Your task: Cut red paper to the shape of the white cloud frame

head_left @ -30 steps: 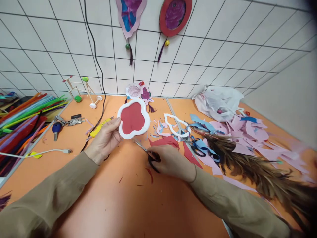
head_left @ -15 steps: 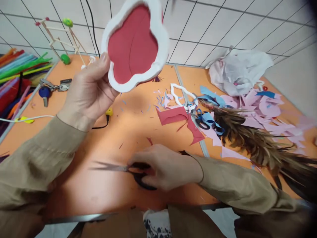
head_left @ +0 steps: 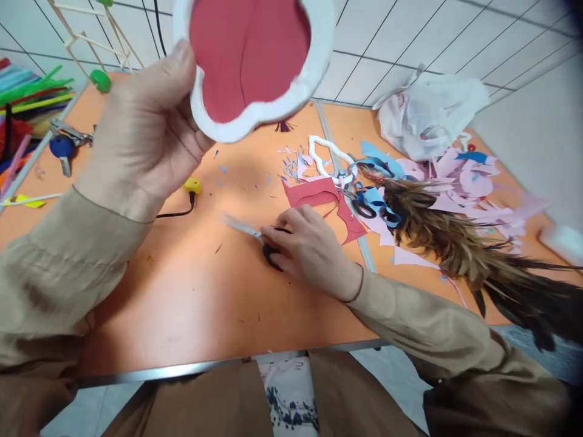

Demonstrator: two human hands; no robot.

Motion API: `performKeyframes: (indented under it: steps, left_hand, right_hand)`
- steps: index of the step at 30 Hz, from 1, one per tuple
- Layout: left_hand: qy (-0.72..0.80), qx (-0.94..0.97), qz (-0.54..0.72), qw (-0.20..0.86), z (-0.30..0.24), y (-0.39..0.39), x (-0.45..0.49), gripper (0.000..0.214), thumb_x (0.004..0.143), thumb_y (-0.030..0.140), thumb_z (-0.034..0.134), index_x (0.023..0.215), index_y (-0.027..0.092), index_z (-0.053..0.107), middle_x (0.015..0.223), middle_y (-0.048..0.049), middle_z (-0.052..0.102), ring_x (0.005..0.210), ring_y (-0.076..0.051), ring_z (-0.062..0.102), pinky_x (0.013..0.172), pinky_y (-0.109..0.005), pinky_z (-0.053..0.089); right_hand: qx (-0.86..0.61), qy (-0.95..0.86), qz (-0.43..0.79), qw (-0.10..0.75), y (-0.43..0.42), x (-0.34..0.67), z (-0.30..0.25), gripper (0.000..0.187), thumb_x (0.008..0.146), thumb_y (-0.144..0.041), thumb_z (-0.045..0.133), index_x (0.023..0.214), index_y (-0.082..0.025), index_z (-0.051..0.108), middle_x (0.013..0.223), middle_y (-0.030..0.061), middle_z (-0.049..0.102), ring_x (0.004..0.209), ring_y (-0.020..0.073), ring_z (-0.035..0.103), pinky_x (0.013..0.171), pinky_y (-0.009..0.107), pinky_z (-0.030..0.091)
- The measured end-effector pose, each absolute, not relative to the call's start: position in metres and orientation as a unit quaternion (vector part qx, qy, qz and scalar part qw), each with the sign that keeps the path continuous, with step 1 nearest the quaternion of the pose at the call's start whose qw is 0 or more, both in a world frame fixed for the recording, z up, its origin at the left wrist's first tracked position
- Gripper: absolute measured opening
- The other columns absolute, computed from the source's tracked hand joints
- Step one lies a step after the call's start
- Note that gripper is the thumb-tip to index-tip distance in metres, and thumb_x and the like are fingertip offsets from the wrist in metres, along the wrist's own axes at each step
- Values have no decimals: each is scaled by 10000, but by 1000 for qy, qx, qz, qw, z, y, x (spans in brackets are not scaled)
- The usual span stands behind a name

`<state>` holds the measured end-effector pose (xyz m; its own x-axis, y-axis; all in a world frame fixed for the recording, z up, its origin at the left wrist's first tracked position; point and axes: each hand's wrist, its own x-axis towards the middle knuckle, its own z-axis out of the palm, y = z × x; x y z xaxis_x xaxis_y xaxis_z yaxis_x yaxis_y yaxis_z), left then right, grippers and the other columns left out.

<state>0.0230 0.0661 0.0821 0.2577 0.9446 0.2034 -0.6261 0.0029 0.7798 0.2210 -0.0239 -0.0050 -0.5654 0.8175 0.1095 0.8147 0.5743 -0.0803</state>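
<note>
My left hand (head_left: 155, 115) is closed on the lower left edge of a wavy-edged cutout (head_left: 250, 54), red inside with a thick white rim. It is raised toward the camera, and its top runs out of view. A curved line crosses the red face. Lower down, my right hand (head_left: 310, 246) grips the black handles of a pair of scissors (head_left: 243, 227) just above the table, the blurred blades pointing left. Red paper offcuts (head_left: 314, 193) lie beyond that hand, beside a wavy white outline ring (head_left: 314, 149).
On the right are a bundle of brown feathers (head_left: 437, 237), pink paper scraps (head_left: 473, 182) and a white plastic bag (head_left: 423, 112). At left lie keys (head_left: 62, 149), pipe cleaners (head_left: 31, 88), a stick frame (head_left: 98, 39) and a yellow plug (head_left: 192, 185) on a black cable.
My right hand has moved up and away from the table's front edge with the scissors. The cutout in my left hand looks closer and higher, and the whole view has shifted slightly.
</note>
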Motion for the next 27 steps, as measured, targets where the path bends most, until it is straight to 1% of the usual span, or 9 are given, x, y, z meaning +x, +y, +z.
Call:
performKeyframes:
  steps: [2,4,6,8,13,18,22,25,27]
  left_hand:
    - [225,427,563,671,72,67,25,324,1000,85,362,881,56,661,903,-26,744,1100,-183,653,970,-328,504]
    - [285,438,546,655,60,67,29,255,938,125,519,742,106,682,679,-24,724,888,-183,718,779,-236,576]
    - [317,441,528,652,50,67,33,269,913,160,563,671,138,678,596,-10,689,747,-170,721,617,-190,569]
    - [340,441,501,663,42,66,37,223,885,176,599,689,134,697,606,-9,690,718,-183,717,586,-213,563]
    - [369,408,484,681,35,63,39,101,760,231,747,777,132,736,643,-41,704,768,-251,717,629,-295,561]
    - [359,434,489,666,29,65,38,166,705,301,791,695,149,726,641,-52,715,684,-234,702,575,-289,549]
    - [359,446,478,666,23,69,36,215,704,329,787,644,136,713,592,-46,696,526,-150,635,532,-243,528]
    - [366,441,468,673,20,70,35,212,709,328,781,659,133,712,635,-60,717,544,-146,641,576,-249,540]
    - [367,438,459,681,18,71,34,205,710,328,781,688,133,723,673,-73,733,572,-157,656,603,-262,546]
  right_hand:
    - [-509,-860,21,29,-16,226,-2,164,811,-284,590,899,-168,666,890,114,599,795,225,481,623,323,255]
    - [-533,-843,66,0,-10,225,0,141,815,-281,552,841,-177,643,792,78,612,716,196,500,565,310,215]
    - [-547,-830,110,-2,-7,221,0,119,805,-275,537,805,-190,619,722,42,619,646,168,505,531,302,187]
    - [-555,-820,140,20,-3,217,-2,115,777,-274,555,835,-198,618,721,25,638,628,160,522,522,287,193]
    - [-555,-805,195,69,3,216,-5,311,740,-247,598,1046,-196,622,794,24,681,680,173,577,550,255,257]
    - [-503,-821,248,107,-1,217,-4,205,738,-224,624,939,-183,639,786,17,659,691,157,568,572,246,295]
    - [-500,-765,342,218,3,219,-7,150,800,-275,594,883,-163,651,623,-14,580,553,113,498,545,238,325]
    - [-519,-677,381,357,14,226,-7,188,826,-328,550,756,-164,610,549,-33,496,495,97,424,518,244,326]
    - [-512,-627,391,438,24,231,-5,227,819,-359,555,692,-172,567,559,-30,481,514,98,424,514,243,332]
